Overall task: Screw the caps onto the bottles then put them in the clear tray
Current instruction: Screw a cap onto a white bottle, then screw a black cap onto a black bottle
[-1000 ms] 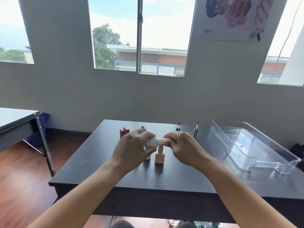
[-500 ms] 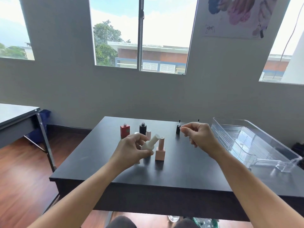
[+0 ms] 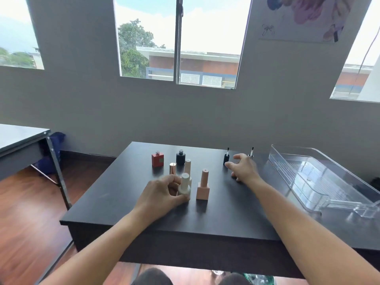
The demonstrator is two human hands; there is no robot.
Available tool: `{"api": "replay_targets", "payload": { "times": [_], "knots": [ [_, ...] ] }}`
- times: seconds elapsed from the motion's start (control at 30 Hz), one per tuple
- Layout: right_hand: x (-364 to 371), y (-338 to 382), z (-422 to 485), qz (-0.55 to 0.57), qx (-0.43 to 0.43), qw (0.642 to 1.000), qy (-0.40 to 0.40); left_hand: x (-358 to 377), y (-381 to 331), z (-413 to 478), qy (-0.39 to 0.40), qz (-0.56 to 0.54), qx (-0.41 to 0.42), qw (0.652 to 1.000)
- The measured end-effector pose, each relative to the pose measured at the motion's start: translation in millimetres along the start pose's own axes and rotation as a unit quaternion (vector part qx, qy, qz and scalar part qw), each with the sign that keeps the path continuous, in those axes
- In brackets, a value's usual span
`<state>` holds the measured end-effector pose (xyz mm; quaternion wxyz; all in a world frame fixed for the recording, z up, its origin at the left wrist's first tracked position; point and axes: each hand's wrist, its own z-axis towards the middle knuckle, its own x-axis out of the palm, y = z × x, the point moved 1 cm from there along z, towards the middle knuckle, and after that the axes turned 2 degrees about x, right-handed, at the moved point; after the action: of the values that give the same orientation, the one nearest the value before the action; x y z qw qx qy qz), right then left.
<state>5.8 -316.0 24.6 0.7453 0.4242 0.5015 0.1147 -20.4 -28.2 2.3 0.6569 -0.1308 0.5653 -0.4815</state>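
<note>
The left hand [image 3: 162,194] grips the capped white bottle [image 3: 184,185], upright on the table [image 3: 115,194]. The right hand [image 3: 242,168] hovers with fingers spread, holding nothing — the black brush cap [image 3: 226,158] stands upright just left of its fingertips, nearer this hand. The clear tray [image 3: 337,161] lies far right, empty.

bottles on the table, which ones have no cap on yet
The red square bottle and the black round bottle at the back left: bare threaded necks, while the nearer bottles wear tall caps.
</note>
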Motion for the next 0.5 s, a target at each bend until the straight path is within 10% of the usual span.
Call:
{"api": "replay_targets", "payload": {
  "times": [0.5],
  "knots": [
    [19, 13, 23, -0.037, 0.006, 0.999, -0.026, -3, -1, -4, 0.029, -0.035, 0.006, 0.999]
  ]
}}
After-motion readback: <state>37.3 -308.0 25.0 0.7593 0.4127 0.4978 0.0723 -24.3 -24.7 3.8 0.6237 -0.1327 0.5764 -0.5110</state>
